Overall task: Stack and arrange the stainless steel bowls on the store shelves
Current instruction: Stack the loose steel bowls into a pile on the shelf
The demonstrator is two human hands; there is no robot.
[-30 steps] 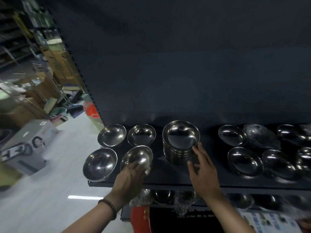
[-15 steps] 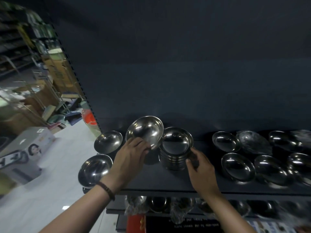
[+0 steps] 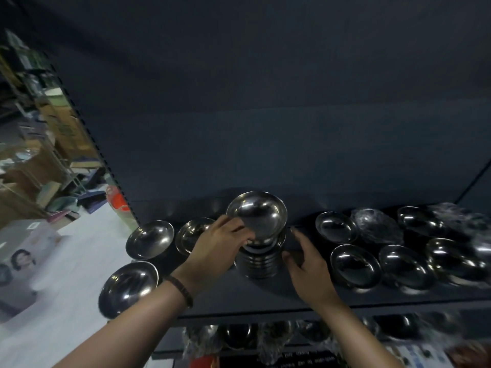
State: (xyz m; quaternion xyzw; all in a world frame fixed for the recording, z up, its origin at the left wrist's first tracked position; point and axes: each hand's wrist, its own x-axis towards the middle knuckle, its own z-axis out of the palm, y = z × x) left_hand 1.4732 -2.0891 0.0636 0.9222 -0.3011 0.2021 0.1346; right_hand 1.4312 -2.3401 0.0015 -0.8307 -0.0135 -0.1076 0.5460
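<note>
A stack of steel bowls [image 3: 257,264] stands in the middle of the dark shelf [image 3: 239,296]. My left hand [image 3: 218,248] grips one steel bowl [image 3: 257,216] by its near side, tilted, right on top of the stack. My right hand [image 3: 305,261] rests against the stack's right side, fingers slightly bent around it. Left of the stack lie three loose bowls: one at the back left [image 3: 150,239], one partly behind my left hand [image 3: 191,232], and one at the front edge [image 3: 128,286].
Several more bowls [image 3: 354,265] lie on the shelf's right half, some in plastic wrap [image 3: 377,225]. A lower shelf holds wrapped bowls [image 3: 239,335]. A dark back panel rises behind. To the left are the white aisle floor, a printed box [image 3: 24,258] and cluttered racks.
My left hand lifted the front bowl off the shelf and carried it right, onto the top of the stack. My right hand stayed at the stack's right side.
</note>
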